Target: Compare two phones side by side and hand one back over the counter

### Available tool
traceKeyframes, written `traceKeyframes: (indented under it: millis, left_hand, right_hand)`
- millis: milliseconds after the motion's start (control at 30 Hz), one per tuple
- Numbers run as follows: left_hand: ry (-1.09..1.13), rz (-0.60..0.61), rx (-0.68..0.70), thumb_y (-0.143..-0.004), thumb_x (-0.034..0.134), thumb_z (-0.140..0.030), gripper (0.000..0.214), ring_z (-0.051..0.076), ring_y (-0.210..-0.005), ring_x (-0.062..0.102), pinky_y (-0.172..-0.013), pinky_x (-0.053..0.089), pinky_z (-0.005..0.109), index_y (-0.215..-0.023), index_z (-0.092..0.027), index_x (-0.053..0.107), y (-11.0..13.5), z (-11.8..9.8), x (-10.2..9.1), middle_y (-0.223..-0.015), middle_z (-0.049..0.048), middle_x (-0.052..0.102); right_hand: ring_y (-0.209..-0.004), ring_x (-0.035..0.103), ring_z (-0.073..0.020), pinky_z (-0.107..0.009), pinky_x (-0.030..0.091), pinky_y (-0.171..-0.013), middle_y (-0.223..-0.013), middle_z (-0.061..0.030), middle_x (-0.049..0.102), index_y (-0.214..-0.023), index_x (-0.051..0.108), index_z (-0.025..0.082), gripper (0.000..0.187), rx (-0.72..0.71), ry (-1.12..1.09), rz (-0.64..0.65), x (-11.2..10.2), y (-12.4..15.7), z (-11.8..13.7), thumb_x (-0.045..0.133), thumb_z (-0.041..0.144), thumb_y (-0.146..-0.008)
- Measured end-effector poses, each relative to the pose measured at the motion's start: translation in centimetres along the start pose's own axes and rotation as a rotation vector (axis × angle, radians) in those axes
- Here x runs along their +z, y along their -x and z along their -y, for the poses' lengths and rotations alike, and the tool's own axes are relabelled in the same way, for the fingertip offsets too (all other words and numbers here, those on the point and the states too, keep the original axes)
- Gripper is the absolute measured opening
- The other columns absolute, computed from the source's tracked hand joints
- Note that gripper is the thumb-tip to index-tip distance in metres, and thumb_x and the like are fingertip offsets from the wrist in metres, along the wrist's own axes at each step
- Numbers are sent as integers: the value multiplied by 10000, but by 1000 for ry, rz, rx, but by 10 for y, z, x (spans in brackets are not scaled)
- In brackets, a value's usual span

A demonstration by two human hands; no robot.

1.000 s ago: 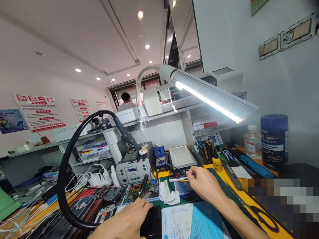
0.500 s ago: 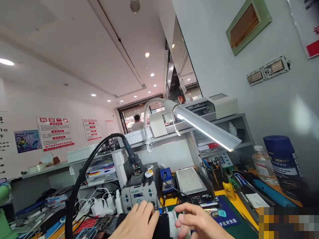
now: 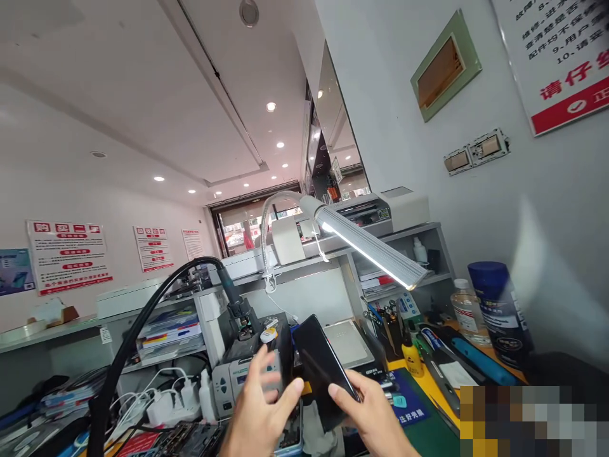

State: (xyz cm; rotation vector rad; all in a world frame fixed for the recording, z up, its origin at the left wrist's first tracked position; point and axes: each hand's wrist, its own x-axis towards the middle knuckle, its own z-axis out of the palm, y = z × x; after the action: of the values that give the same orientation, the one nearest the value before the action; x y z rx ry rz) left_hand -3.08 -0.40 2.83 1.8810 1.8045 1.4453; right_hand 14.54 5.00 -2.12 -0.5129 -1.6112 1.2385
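A black smartphone (image 3: 320, 365) is tilted up off the bench, its dark glossy face towards me. My right hand (image 3: 368, 409) grips its lower right edge, thumb across the front. Just left of the phone, my left hand (image 3: 264, 403) has its fingers spread and holds nothing; some fingers are blurred by motion. A crumpled grey cloth (image 3: 318, 426) lies below the phone, partly covered by it. Between the cloth and my left hand, part of a light-rimmed tray or device (image 3: 291, 438) shows, its kind unclear.
Behind the hands stand a grey soldering or hot-air station (image 3: 231, 384) and a flat metal heating plate (image 3: 349, 346). A lamp (image 3: 371, 244) reaches overhead. To the right are a yellow bottle (image 3: 412, 359) and a blue-capped can (image 3: 499, 317); a black hose (image 3: 143, 317) arches at left.
The phone has come up into view in my right hand. My left hand has lifted from the dark item low in front and spread its fingers. The view has turned right.
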Motion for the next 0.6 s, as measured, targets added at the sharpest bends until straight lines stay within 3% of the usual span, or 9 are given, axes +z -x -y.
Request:
traceKeyframes:
  millis: [100,200,367,500,600]
  left_hand:
    - [382,102,-203,-876,476,-512,738,281,-1024,670,-806,570,416,-1409,-106,164,9,4,36,-1409,294,418]
    - [615,127,-208,-786,619,-559,762,288,-1062,638,-856,536,385,-1342,-142,307,9,13,58,-1294,225,556]
    - [837,180,-138,-723,730,-474,687,300,-1209,553,-1071,374,428,-1281,-172,468,7,37,46,-1327,167,578]
    - [970,292,-89,-682,764,-445,619,310,-1204,558,-1064,368,468,-1221,-215,565,13,50,33,-1267,121,634]
    - [1038,360,-77,-674,776,-445,610,303,-1184,570,-1052,374,470,-1220,-244,593,16,55,30,-1190,103,673]
  right_hand:
    - [-943,667,-273,-368,528,-874,-1049,-133,726,-1195,672,155,406,-151,215,-96,7,6,-7,511,421,-933]
    - [-988,680,-295,-383,542,-881,-1138,-163,716,-1249,653,168,400,-309,406,-81,11,8,-24,532,325,-901]
    - [-1230,573,-366,-428,492,-1015,-1377,-146,586,-1383,553,215,649,-452,598,61,5,9,-55,722,374,-778]
    - [-1270,526,-363,-423,515,-984,-1456,-85,486,-1476,364,342,718,-425,694,135,5,18,-63,706,369,-846]
    - [-1256,536,-355,-423,515,-977,-1453,-62,478,-1481,315,377,707,-415,742,201,7,22,-60,677,337,-875]
